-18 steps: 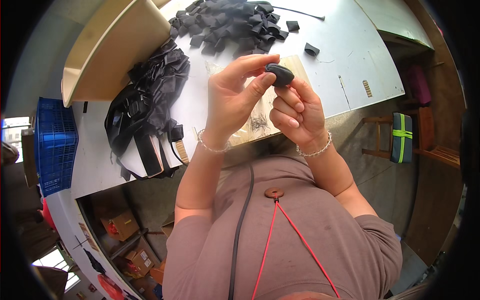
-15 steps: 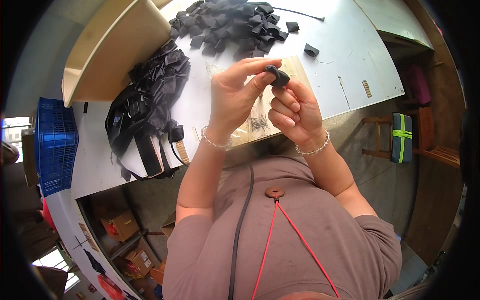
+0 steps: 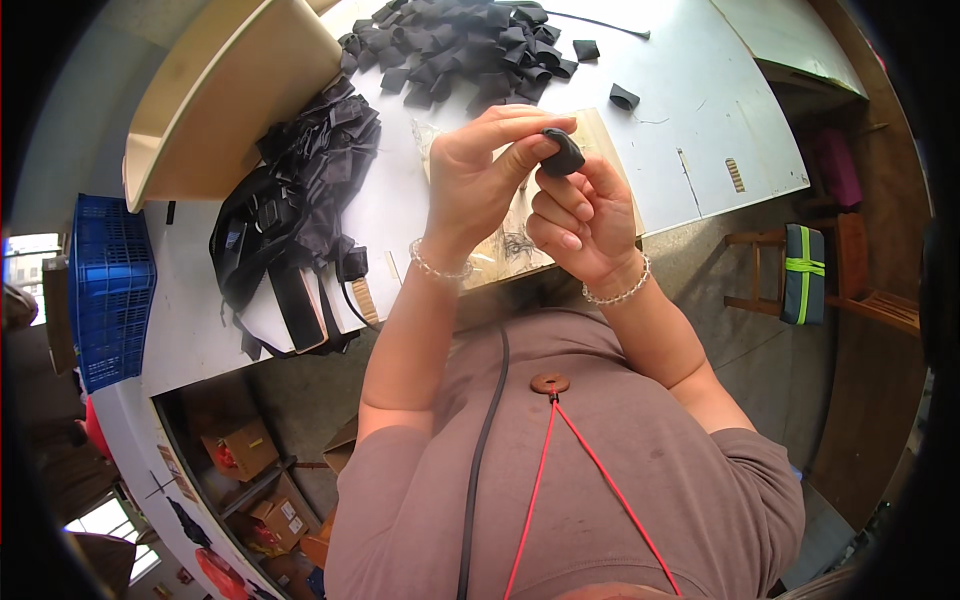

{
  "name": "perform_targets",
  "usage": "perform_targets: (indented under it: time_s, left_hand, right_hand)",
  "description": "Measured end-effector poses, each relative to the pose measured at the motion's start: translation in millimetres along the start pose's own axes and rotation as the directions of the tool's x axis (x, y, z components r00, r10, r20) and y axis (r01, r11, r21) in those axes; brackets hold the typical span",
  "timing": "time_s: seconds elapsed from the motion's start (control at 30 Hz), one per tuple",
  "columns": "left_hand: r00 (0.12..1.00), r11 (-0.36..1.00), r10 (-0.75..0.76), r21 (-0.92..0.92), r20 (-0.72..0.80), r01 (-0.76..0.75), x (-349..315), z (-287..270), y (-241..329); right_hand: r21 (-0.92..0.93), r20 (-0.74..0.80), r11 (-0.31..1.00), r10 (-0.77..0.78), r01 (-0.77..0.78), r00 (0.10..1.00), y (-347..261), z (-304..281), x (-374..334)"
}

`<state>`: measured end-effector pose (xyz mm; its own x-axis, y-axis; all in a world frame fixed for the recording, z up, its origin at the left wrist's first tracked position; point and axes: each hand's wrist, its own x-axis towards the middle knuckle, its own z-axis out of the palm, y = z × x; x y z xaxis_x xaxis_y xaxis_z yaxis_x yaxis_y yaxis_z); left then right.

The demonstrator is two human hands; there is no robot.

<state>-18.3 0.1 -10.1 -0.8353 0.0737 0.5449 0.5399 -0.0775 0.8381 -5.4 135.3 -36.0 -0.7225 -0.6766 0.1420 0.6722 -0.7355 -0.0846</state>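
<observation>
Between my two hands is a small black fabric loop (image 3: pixel 566 156), held up over the near edge of the white table (image 3: pixel 690 150). My left hand (image 3: pixel 490 165) pinches its upper left side between thumb and fingers. The fingers of my right hand (image 3: pixel 590 210) are curled, and its thumb and index finger close on the loop's lower right side; part of this grip is hidden behind the loop. Beneath the hands lies a pale board (image 3: pixel 610 150) with loose dark threads (image 3: pixel 515 243) on it. A heap of similar black loops (image 3: pixel 450 50) rests farther back.
Left of my hands lies a pile of black straps (image 3: pixel 300 190), beside a cream curved panel (image 3: pixel 230 90). Two loose loops, one of them a black loop (image 3: pixel 624 96), sit right of the heap. A blue crate (image 3: pixel 112 290) stands far left, a wooden stool (image 3: pixel 755 273) at right.
Both hands still grip the black loop, which has shifted slightly right and turned. My right hand has moved a little to the left.
</observation>
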Motion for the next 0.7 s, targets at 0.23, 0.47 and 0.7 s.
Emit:
perform_targets:
  time_s: [0.23, 0.47, 0.7]
  left_hand:
    - [0.996, 0.988, -0.078, -0.134, -0.032, 0.073, -3.5, 1.2, -2.3]
    - [0.983, 0.889, -0.18, -0.434, -0.043, 0.144, -8.0, 4.6, -17.4]
    - [0.964, 0.785, -0.25, -0.602, -0.09, 0.147, -8.0, 12.9, -15.2]
  right_hand:
    - [-0.041, -0.088, 0.999, -0.011, 0.008, 0.996, 2.8, -0.7, -1.9]
    - [-0.092, -0.089, 0.995, -0.04, 0.032, 0.995, 3.5, 6.0, -0.4]
    - [-0.156, -0.086, 0.987, -0.062, 0.048, 0.994, 5.1, 11.0, 1.3]
